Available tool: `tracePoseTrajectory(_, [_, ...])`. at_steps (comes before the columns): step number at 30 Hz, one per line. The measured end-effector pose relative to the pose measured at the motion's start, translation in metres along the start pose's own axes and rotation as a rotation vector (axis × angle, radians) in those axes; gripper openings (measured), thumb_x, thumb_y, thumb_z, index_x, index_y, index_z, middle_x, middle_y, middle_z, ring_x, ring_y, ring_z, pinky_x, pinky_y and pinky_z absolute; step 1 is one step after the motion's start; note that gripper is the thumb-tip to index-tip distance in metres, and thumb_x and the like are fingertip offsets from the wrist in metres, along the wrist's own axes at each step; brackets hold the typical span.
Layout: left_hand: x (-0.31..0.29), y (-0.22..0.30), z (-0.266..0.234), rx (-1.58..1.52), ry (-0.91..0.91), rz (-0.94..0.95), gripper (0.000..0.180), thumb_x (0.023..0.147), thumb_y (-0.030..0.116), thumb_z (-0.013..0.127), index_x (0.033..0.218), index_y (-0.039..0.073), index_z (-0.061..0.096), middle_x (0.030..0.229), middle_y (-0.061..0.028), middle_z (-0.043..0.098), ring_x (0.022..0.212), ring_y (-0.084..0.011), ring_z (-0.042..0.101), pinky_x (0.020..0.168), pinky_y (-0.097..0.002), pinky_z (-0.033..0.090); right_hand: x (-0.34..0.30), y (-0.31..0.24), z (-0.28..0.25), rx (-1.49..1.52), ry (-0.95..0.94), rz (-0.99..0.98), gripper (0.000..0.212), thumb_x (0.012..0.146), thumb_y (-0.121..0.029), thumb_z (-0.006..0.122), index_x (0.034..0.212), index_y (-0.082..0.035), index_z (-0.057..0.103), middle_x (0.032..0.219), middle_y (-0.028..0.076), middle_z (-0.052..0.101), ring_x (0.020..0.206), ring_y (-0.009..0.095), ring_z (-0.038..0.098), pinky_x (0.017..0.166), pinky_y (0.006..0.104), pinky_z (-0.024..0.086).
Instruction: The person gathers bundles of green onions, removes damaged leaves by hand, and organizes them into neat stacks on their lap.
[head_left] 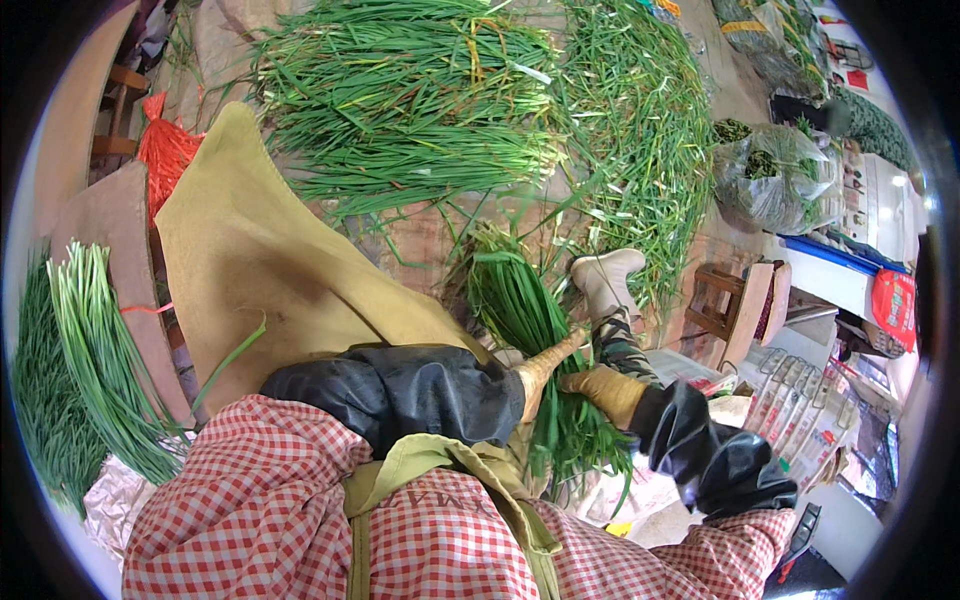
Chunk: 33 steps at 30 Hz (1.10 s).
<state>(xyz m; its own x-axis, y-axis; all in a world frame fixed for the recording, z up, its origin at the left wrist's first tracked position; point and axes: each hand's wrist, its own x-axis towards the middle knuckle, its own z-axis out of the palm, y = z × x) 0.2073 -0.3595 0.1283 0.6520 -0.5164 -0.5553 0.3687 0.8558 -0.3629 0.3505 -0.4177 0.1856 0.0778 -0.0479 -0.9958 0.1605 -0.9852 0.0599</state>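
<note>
A bunch of garlic chives (515, 290) lies across my lap area, its leaves passing down between my two gloved hands. My left hand (548, 370), in a tan glove, reaches over the bunch with its fingers pressed against the leaves. From the other side, my right hand (603, 392), also gloved, has its fingers closed round the same stalks. Loose leaf ends (575, 435) hang below the hands. A yellow apron (290, 270) spreads over my left leg, and black sleeve covers reach to both gloves.
Ahead lies a large pile of chives (410, 110), with scattered leaves (645, 140) to its right. Bundled chives (100, 340) rest at the left beside a board. A red bag (165, 155), a wooden stool (725, 305), a wire rack (795, 400) and a plastic bag of greens (775, 175) stand around.
</note>
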Motion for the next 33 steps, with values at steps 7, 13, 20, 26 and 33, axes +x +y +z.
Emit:
tracePoseTrajectory(7, [-0.04,0.04,0.044,0.238,-0.178,0.631,0.072,0.068,0.043,0.077,0.123,0.007,0.049,0.116,-0.0152,0.055,0.109,-0.0273,0.049,0.093,-0.0452,0.039,-0.048,-0.035,0.034,-0.279,0.799,-0.737,0.052,0.084,-0.013,0.061,0.127,0.005,0.038,0.099,0.021,0.061,0.09,0.029,0.06,0.078,0.0362,0.047])
tracePoseTrajectory(13, [-0.078,0.044,0.057,0.205,-0.336,0.837,0.028,0.078,0.023,0.069,0.1,0.005,0.063,0.089,-0.0092,0.066,0.085,-0.0194,0.063,0.085,-0.0319,0.046,-0.062,-0.063,0.057,-0.517,1.076,-0.757,0.052,0.081,-0.03,0.06,0.116,0.001,0.036,0.08,0.029,0.059,0.069,0.044,0.06,0.062,0.0491,0.049])
tracePoseTrajectory(20, [-0.014,0.106,-0.07,0.014,0.377,0.588,0.04,0.073,0.027,0.069,0.108,0.012,0.059,0.119,-0.0099,0.054,0.112,-0.0278,0.048,0.098,-0.0424,0.035,0.059,-0.043,0.037,-0.169,0.477,-1.102,0.053,0.085,-0.047,0.054,0.118,-0.006,0.055,0.102,0.023,0.062,0.09,0.038,0.062,0.075,0.0433,0.048])
tracePoseTrajectory(26, [-0.035,0.111,-0.071,0.044,0.312,0.688,0.021,0.085,0.011,0.056,0.105,0.004,0.055,0.09,-0.0124,0.06,0.07,-0.0256,0.06,0.069,-0.0387,0.054,0.138,-0.032,0.029,0.948,-0.243,-0.499,0.081,0.077,-0.068,0.056,0.117,0.002,0.049,0.092,0.013,0.06,0.087,0.025,0.062,0.076,0.0377,0.052])
tracePoseTrajectory(33, [-0.152,0.077,-0.028,0.826,0.289,0.649,0.012,0.087,0.009,0.058,0.097,0.003,0.058,0.078,-0.0065,0.062,0.068,-0.016,0.06,0.063,-0.0276,0.051,0.178,-0.149,0.09,1.635,-0.808,-0.782,0.083,0.081,-0.071,0.045,0.133,-0.006,0.041,0.13,0.013,0.048,0.118,0.032,0.047,0.104,0.0519,0.032])
